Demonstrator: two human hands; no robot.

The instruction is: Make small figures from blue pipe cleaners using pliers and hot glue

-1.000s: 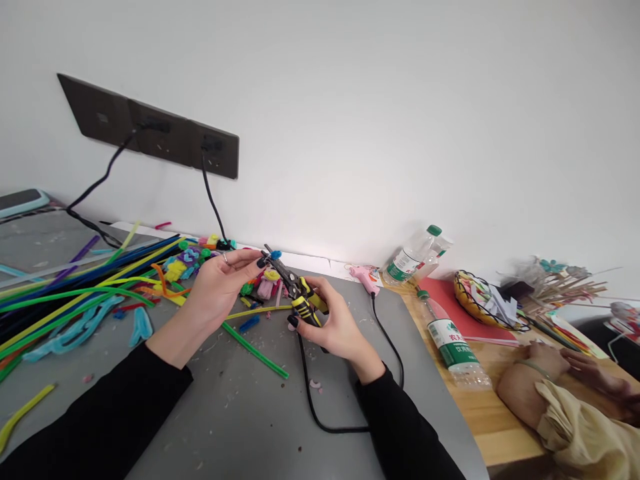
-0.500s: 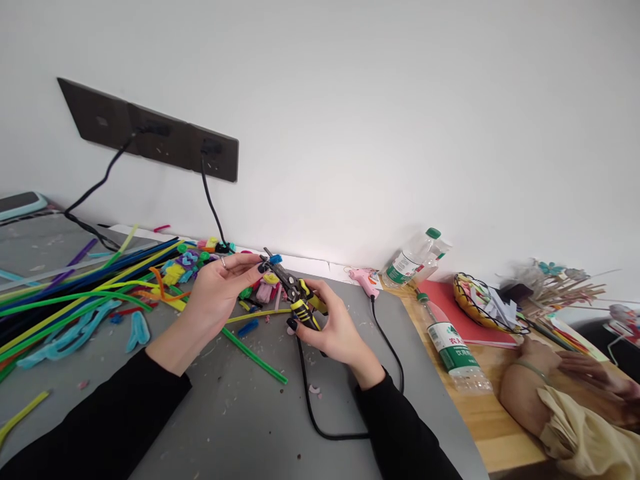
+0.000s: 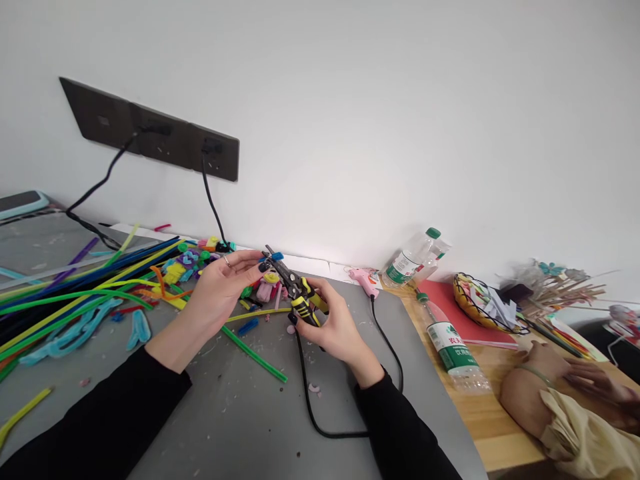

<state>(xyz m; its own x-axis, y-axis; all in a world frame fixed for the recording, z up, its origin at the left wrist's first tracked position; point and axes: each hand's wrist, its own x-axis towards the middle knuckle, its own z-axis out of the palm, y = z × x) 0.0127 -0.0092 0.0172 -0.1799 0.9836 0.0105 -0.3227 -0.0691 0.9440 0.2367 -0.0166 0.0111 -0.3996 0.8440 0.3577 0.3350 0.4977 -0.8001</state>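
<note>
My right hand [image 3: 330, 318] is closed round the yellow and black handles of a pair of pliers [image 3: 293, 285], jaws pointing up and to the left. At their tips sits a short blue pipe cleaner piece [image 3: 277, 257]. My left hand [image 3: 225, 283] pinches that piece from the left with thumb and fingers; part of it is hidden behind the fingertips. Below the hands, another blue pipe cleaner piece [image 3: 248, 327] and a long green pipe cleaner [image 3: 257, 355] lie on the grey mat [image 3: 260, 427]. Small pink and yellow pipe cleaner shapes [image 3: 269, 289] lie just behind the pliers.
Many coloured pipe cleaners [image 3: 110, 280] cover the left side. A pink glue gun [image 3: 365, 281], its black cord [image 3: 320, 430] looping over the mat, lies at the right. Plastic bottles [image 3: 453, 350], a basket [image 3: 467, 303] and another person's forearm [image 3: 527, 393] are farther right.
Both hands stay almost in place. The blue piece shifts slightly at the plier tips, and more of it shows now than a second ago.
</note>
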